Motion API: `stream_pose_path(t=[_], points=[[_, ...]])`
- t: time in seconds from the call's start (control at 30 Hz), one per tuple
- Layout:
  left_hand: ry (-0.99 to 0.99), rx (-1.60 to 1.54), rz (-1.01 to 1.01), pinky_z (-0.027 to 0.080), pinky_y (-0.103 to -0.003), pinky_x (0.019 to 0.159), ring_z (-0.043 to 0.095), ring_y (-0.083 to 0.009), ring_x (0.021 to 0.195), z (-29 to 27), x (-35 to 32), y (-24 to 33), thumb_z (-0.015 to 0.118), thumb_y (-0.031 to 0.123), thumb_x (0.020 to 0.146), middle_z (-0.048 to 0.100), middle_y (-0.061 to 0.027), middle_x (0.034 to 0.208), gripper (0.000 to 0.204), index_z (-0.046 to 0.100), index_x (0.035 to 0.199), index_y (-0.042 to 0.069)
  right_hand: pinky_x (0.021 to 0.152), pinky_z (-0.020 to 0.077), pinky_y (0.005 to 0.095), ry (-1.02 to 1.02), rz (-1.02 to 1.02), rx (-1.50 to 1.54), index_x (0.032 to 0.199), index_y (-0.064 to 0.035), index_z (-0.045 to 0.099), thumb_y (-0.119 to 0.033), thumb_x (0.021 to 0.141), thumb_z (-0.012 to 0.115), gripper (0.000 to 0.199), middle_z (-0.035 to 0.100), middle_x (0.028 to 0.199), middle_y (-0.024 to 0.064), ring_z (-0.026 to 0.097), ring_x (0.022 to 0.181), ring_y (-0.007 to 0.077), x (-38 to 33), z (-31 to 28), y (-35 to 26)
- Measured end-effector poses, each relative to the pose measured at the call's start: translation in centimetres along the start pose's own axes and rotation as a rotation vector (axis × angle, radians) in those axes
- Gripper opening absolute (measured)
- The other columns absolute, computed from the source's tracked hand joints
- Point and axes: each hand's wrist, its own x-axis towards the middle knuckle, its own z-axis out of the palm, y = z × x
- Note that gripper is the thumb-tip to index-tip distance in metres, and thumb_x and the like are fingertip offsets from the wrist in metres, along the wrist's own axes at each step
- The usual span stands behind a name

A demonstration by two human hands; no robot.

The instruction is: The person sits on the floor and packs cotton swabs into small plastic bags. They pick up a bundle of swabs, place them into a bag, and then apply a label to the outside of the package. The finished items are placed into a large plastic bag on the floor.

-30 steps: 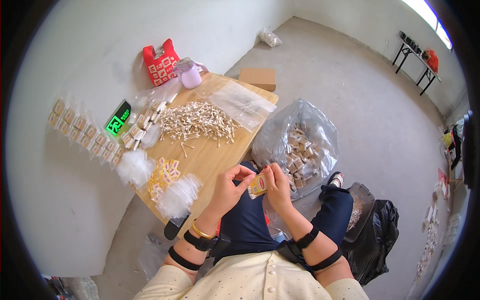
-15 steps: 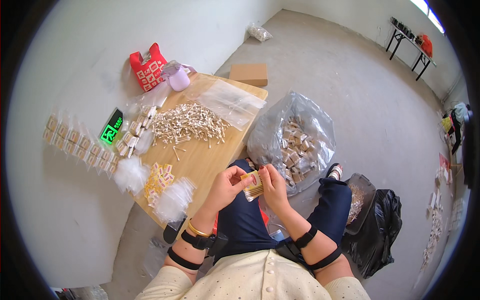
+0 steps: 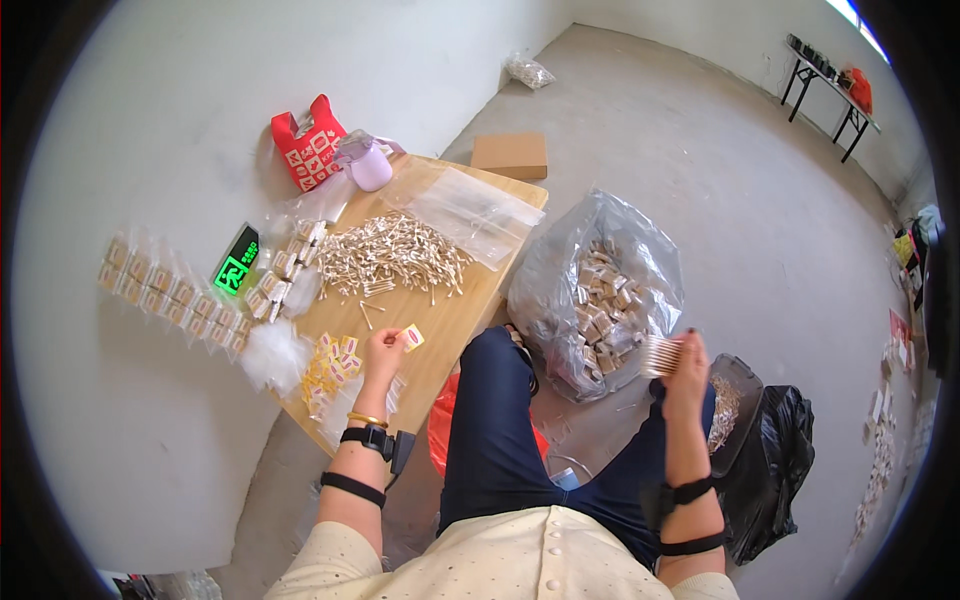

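My left hand (image 3: 384, 352) is over the wooden table (image 3: 455, 318) and pinches a small yellow and white sticker (image 3: 413, 337). It is next to a pile of similar yellow stickers (image 3: 332, 366). My right hand (image 3: 685, 368) is out to the right, above the floor, and grips a small clear packet of short sticks (image 3: 660, 355). Beside it stands a large clear plastic bag (image 3: 600, 290) with several such packets inside. A heap of loose pale sticks (image 3: 392, 255) lies in the middle of the table.
Empty clear bags (image 3: 468, 208), a lilac cup (image 3: 366, 164) and a red bag (image 3: 309, 143) sit at the table's far end. Filled packets (image 3: 170, 292) lie in rows on the floor, with a green lit sign (image 3: 236, 268). A black bag (image 3: 770, 450) and a cardboard box (image 3: 510, 156) are nearby.
My hands were together over my lap on one packet. They have parted: the left went to the table with a sticker, the right swung out toward the big bag with the packet.
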Motion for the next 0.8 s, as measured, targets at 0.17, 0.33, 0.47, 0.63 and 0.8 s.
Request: stream_pose_path(t=[0.17,0.33,0.47,0.63,0.8], points=[[0.233,0.587,0.171,0.041,-0.047,0.098,0.048,-0.0345,0.118,3.6,-1.7,4.5,0.072,0.017,0.081,0.049,-0.0157,0.132,0.052,0.051,0.127,0.008,0.046,0.0420,0.0208,0.276,-0.070,0.044,0.090,-0.0133,0.055,-0.036,0.103,0.048,0.027,0.058,0.073,-0.0021,0.055,0.059,0.0058,-0.6,-9.2,-3.6],[-0.025,0.426,0.591,0.033,-0.049,0.107,0.040,-0.0398,0.128,8.3,-4.9,4.6,0.071,0.022,0.083,0.044,-0.0199,0.136,0.059,0.045,0.133,0.005,0.040,0.0319,0.0192,0.588,-0.146,-0.048,0.090,-0.0159,0.056,-0.032,0.104,0.045,0.024,0.055,0.073,-0.0052,0.050,0.055,0.0038,-1.3,-16.2,-5.6],[-0.165,0.323,0.608,0.034,-0.045,0.108,0.043,-0.0376,0.126,9.9,-7.5,8.5,0.067,0.022,0.087,0.047,-0.0192,0.131,0.053,0.046,0.131,0.002,0.040,0.0314,0.0199,0.689,-0.209,-0.140,0.091,-0.0140,0.057,-0.037,0.104,0.045,0.029,0.056,0.073,-0.0033,0.047,0.052,0.0038,-0.8,-21.6,-5.2],[-0.432,0.288,0.584,0.035,-0.044,0.108,0.046,-0.0361,0.124,11.3,-8.8,12.1,0.066,0.020,0.088,0.049,-0.0182,0.129,0.048,0.048,0.129,0.001,0.040,0.0478,0.0285,0.835,0.268,-0.387,0.125,-0.0045,0.042,-0.061,0.097,0.041,0.063,0.063,0.087,0.0125,0.059,0.044,0.0205,0.5,-34.9,4.7],[-0.509,0.327,0.589,0.036,-0.043,0.107,0.047,-0.0362,0.124,12.7,-9.5,13.0,0.067,0.020,0.087,0.051,-0.0185,0.127,0.047,0.050,0.127,0.001,0.045,0.0504,0.0307,0.653,0.452,-0.585,0.117,-0.0001,0.053,-0.037,0.094,0.059,0.044,0.063,0.088,0.0140,0.061,0.051,0.0201,0.9,-38.4,12.6]])
